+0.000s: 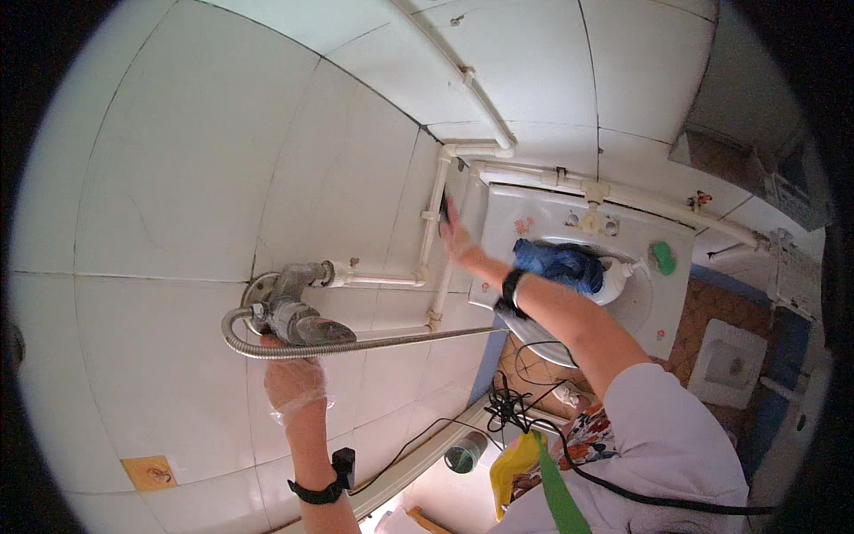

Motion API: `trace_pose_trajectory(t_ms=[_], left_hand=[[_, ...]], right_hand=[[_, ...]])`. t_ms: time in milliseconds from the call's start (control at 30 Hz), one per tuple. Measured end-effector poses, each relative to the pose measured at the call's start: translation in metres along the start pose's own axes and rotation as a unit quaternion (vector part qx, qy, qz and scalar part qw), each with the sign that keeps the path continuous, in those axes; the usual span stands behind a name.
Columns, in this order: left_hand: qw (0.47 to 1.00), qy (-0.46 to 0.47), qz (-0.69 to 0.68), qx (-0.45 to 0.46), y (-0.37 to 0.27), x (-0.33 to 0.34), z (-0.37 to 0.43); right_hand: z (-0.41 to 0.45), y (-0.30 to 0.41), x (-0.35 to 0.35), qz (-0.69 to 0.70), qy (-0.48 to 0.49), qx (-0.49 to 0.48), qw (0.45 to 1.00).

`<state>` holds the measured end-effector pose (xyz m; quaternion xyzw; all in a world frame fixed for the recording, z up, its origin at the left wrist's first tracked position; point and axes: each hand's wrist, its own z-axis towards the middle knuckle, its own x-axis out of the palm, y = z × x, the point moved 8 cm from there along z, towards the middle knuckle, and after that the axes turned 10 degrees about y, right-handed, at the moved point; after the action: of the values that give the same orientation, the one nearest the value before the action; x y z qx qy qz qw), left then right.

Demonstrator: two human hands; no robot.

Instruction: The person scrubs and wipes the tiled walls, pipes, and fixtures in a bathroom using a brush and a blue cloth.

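Note:
My left hand [293, 382], in a clear plastic glove, is raised to the underside of a metal shower mixer valve [297, 320] on the tiled wall; its fingertips are hidden behind the valve. A corrugated metal hose [373, 346] curves from the valve across the front of that hand. My right hand [455, 233] reaches to the wall corner beside a white vertical pipe [434, 217], with a dark flat object [445, 205] at its fingers. Blur leaves its grip unclear. Below my right forearm, a blue cloth [560, 263] and a white pump bottle [617, 280] lie in the washbasin [494, 227].
A green sponge [663, 257] rests on the basin's right side. Black cables [510, 404] hang in front of me. A squat toilet [728, 364] is set in the floor at right. A dark cup [466, 452] stands low near the wall ledge. More pipes [654, 200] run behind the basin.

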<state>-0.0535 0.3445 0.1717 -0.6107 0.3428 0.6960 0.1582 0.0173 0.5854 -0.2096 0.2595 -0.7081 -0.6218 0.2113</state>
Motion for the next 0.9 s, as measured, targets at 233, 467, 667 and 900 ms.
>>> trace_pose_trajectory(t_ms=[233,467,667,900], left_hand=[[0.999,0.027,0.020,0.003,0.014,0.013,0.012],[0.998,-0.003,0.004,0.059,0.009,0.016,0.015],[1.000,-0.015,-0.019,0.019,-0.005,0.004,0.012],[0.999,0.009,0.018,0.040,-0.002,0.020,0.020]], right_hand=[[-0.052,0.023,0.032,-0.059,-0.005,-0.098,0.993],[-0.020,0.029,-0.099,-0.399,-0.003,-0.011,0.917],[-0.134,-0.007,0.055,-0.458,0.361,-0.007,0.812],[-0.108,-0.034,0.017,-0.472,0.157,-0.006,0.868]])
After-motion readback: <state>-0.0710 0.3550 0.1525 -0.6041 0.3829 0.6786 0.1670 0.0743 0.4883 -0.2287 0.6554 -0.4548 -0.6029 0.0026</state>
